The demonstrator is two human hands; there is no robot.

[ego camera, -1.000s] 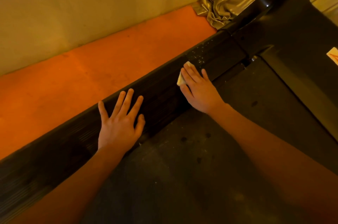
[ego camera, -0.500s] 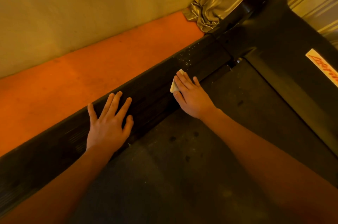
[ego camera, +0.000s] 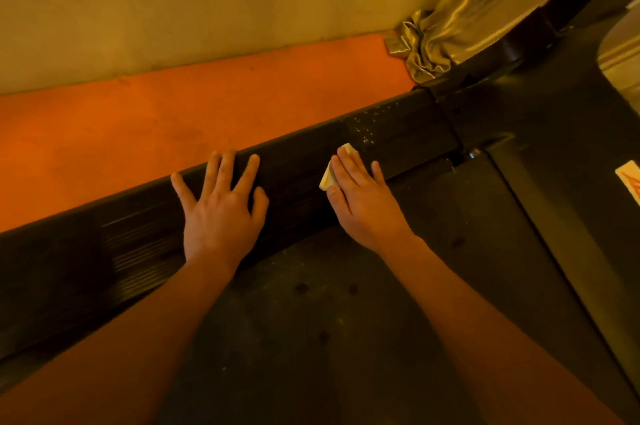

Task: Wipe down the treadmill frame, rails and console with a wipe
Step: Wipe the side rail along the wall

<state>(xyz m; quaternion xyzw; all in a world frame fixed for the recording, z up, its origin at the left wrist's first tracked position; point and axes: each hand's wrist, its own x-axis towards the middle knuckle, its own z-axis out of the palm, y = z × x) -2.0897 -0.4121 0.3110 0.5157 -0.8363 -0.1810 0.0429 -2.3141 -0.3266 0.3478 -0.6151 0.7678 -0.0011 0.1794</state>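
L hand point(ego camera: 221, 213) lies flat, fingers spread, on the dark side rail point(ego camera: 294, 164), frame center-left. R hand point(ego camera: 363, 206), just right of it, presses a folded pale wipe point(ego camera: 327, 178) onto same rail w/ straight fingers. Belt point(ego camera: 311, 320) fills bottom center; orange floor point(ego camera: 173, 126) upper left; curtain point(ego camera: 450, 26) bunched upper right.

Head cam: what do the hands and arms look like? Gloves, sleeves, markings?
The left hand and right hand are bare: no gloves, rings, watch or bands visible. The left forearm and right forearm are bare to the frame edge; no sleeve in view.
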